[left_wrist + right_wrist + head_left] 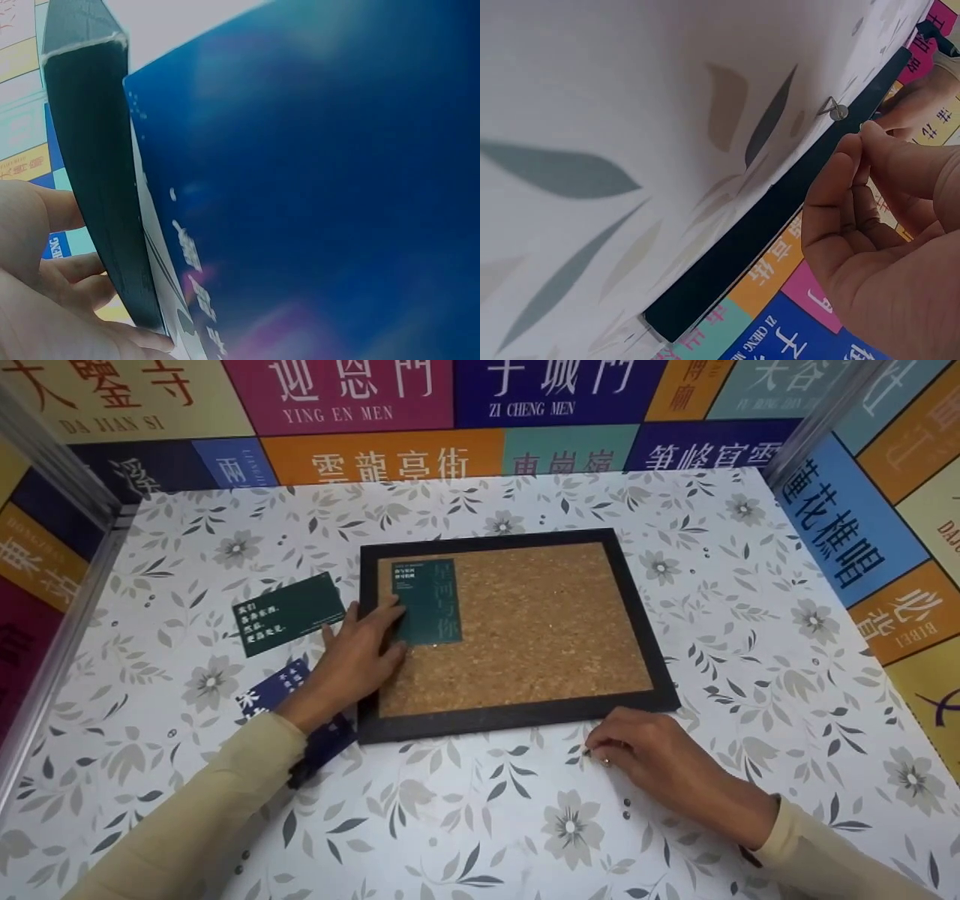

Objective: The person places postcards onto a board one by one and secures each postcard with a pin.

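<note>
In the head view a dark green card (439,607) lies on the left part of a black-framed corkboard (547,622). My left hand (356,656) reaches over the left frame bar, with fingertips at the card's left edge and lower corner. Beside the lower right of the frame is my right hand (645,746), its thumb and index tips brought together. A tiny pale glint shows at those tips in the right wrist view, too small to identify. A silvery round-headed thumbtack (838,112) lies on the table close to these fingers.
Left of the board lies another green card (289,613) with white writing. A blue card (255,697) is partly hidden under my left wrist. The table (465,817) has a grey leaf-and-flower cover. Colourful panels (352,405) with writing enclose the back and sides.
</note>
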A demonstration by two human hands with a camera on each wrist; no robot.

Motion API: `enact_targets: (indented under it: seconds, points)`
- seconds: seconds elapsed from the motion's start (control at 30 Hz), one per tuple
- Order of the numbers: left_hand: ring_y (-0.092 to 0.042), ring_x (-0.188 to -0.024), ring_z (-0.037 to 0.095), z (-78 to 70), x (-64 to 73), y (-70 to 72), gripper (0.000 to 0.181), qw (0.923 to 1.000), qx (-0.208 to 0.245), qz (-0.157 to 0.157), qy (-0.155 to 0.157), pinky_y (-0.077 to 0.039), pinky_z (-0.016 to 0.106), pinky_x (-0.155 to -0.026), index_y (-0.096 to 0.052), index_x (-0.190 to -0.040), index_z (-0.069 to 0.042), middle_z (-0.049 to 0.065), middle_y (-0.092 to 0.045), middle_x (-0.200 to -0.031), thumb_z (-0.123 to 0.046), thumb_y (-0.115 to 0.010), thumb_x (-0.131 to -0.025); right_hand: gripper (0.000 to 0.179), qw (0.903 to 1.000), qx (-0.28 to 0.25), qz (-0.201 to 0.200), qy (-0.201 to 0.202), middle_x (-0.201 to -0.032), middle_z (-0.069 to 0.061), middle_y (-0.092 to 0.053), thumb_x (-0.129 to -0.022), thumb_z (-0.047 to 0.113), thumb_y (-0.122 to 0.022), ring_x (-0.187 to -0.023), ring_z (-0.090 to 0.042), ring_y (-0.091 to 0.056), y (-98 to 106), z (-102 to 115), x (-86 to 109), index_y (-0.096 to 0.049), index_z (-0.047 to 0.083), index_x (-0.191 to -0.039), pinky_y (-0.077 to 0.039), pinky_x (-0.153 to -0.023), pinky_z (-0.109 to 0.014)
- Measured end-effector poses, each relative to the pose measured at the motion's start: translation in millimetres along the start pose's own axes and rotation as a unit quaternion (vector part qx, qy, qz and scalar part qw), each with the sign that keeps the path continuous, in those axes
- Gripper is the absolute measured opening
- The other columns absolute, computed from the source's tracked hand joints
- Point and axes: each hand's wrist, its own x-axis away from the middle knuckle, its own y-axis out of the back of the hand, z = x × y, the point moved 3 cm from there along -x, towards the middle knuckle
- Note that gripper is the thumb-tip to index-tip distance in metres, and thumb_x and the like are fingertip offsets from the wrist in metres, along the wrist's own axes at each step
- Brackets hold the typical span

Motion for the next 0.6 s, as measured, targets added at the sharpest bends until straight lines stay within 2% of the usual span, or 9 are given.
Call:
enact_targets:
  seconds: [0.2,0.4,0.6]
  points:
    - [-0.004,-0.166,0.053,0.3,0.7,0.4,0.062,1.0000,0.004,0.003,-0.001,0.002,0.086,-0.121,-0.040,-0.171,-0.012,0.001,-0.023,-0.183,-0.024,-0.060,-0.113,0.025,0.9997,-0.017,0.005,-0.018,-0.093,0.005,-0.077,-0.085,-0.009,-0.088,-0.083,-0.009,-0.071,3,-2,-5.8,-0.083,0.012,-0.097,-0.056,-0.071,-0.018]
    - [-0.004,-0.166,0.054,-0.4,1.0,0.7,0.062,1.0000,0.004,0.002,-0.002,0.002,0.087,-0.121,-0.041,-0.171,-0.012,0.001,-0.024,-0.183,-0.024,-0.060,-0.113,0.022,0.9975,-0.044,0.017,-0.053,-0.093,0.003,-0.079,-0.089,-0.009,-0.085,-0.079,-0.005,-0.067,5,-9,-12.0,-0.083,0.012,-0.097,-0.054,-0.067,-0.016]
    - [-0.006,-0.166,0.054,0.1,0.7,-0.1,0.062,1.0000,0.001,-0.001,-0.005,0.000,0.088,-0.120,-0.042,-0.170,-0.011,0.002,-0.025,-0.182,-0.024,-0.061,-0.113,0.017,0.9954,-0.053,0.007,-0.079,-0.095,0.003,-0.082,-0.090,-0.005,-0.086,-0.083,-0.009,-0.074,3,-15,-19.8,-0.084,0.011,-0.095,-0.058,-0.074,-0.016]
